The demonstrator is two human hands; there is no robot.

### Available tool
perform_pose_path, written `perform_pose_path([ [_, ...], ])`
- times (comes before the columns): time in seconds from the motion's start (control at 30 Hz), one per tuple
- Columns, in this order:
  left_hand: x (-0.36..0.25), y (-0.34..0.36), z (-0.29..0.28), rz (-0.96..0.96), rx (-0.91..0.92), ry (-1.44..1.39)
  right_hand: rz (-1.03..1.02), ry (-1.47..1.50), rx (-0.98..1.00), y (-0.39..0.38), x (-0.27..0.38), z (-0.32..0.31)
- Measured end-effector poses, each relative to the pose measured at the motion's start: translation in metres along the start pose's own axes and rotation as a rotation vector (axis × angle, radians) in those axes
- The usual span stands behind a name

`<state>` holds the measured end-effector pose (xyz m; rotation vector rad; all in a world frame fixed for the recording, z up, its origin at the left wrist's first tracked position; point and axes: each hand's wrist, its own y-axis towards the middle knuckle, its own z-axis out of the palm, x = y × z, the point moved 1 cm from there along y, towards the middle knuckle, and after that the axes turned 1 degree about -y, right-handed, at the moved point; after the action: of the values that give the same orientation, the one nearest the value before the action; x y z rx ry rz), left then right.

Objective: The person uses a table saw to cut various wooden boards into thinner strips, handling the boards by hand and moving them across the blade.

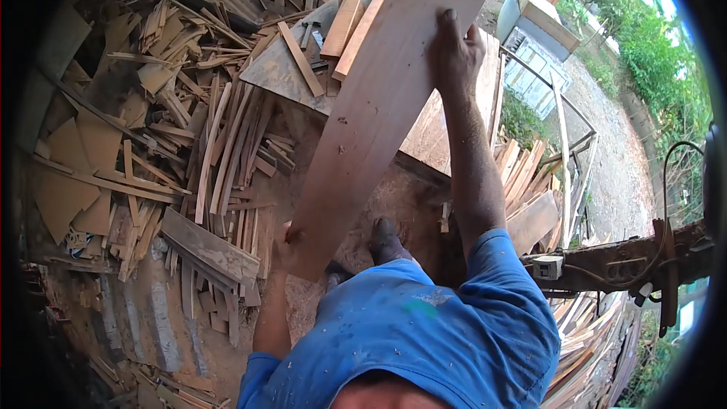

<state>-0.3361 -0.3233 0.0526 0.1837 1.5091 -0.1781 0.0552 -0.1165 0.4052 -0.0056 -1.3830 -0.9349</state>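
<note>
A long, wide wooden board (367, 102) slants across the view from near my body up past the top edge. My right hand (458, 53) grips its right edge toward the far end, with the thumb over the face. Low on its left edge, my left hand (286, 246) holds the near end; most of those fingers are hidden behind the board. Beyond the board is a worktable (269, 68), partly covered by it. On that table lie a narrow wood strip (301, 59), reddish planks (356, 34) and a hammer-like tool (307, 34).
Heaps of scrap wood (170, 68) fill the left side, with a loose plank (210, 246) nearer me. A dark beam (621, 261) with a small electrical box (547, 267) juts in at right. More offcuts (522, 174) lean beside the table. A box-like cabinet (538, 19) stands outside.
</note>
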Motion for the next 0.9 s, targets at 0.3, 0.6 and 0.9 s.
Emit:
perform_pose_path([
  [0.3,0.05,-0.105,-0.025,-0.255,0.174,0.894,0.577,-0.48,-0.188,-0.153,-0.294,-0.17],
  [0.6,0.03,-0.13,0.052,-0.809,0.032,0.716,0.883,-0.569,-0.06,-0.203,-0.369,-0.196],
  [0.9,0.019,-0.08,0.089,-0.874,-0.039,0.725,0.732,-0.446,0.105,-0.165,-0.406,-0.193],
])
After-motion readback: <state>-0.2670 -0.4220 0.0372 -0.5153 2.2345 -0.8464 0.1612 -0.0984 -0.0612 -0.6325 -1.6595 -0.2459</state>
